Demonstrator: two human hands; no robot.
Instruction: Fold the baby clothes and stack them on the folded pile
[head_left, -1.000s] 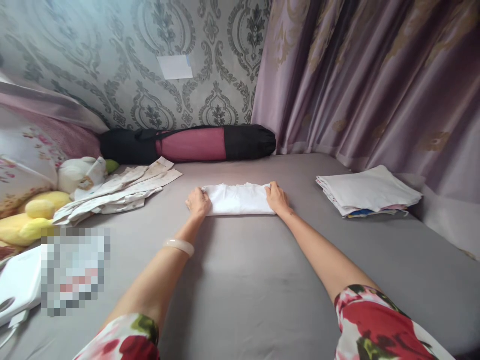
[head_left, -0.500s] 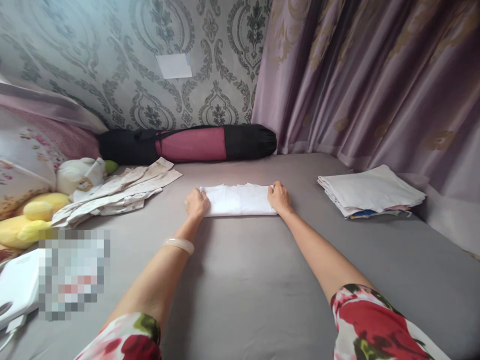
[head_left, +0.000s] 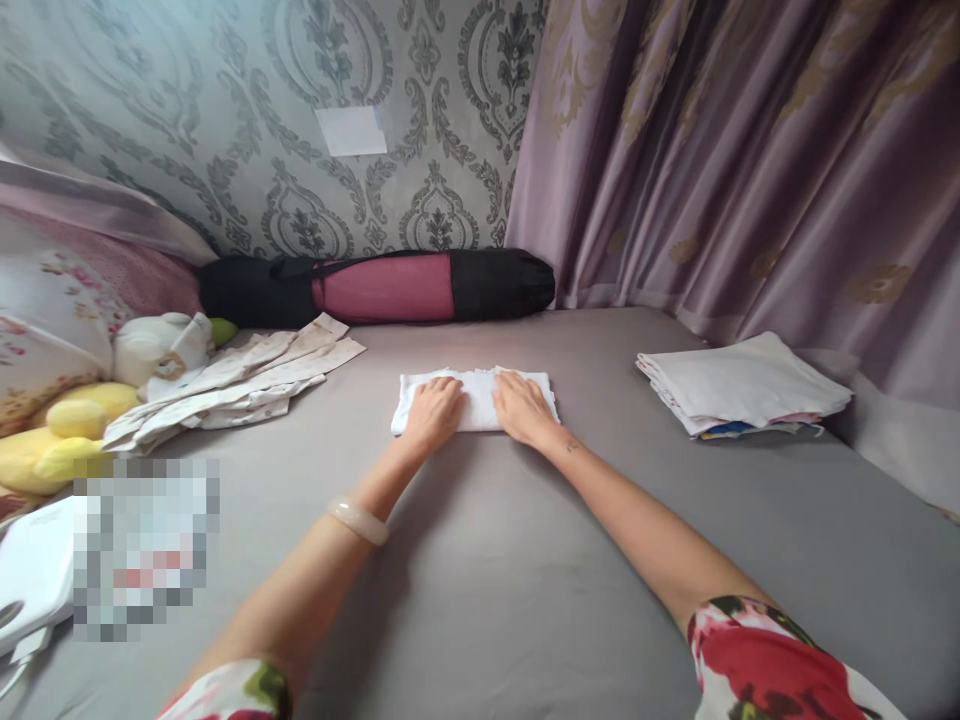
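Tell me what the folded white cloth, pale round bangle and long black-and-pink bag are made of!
The folded white cloth looks like matt cotton: soft edges, no shine. The pale round bangle looks smooth and hard, maybe stone or plastic; I can't tell which. The long black-and-pink bag seems dull synthetic fabric, slightly wrinkled.

White bangle, floral short sleeves, small wrist tattoo.

Pixel blocks hide the item beside the white device, which the view's left edge cuts off.
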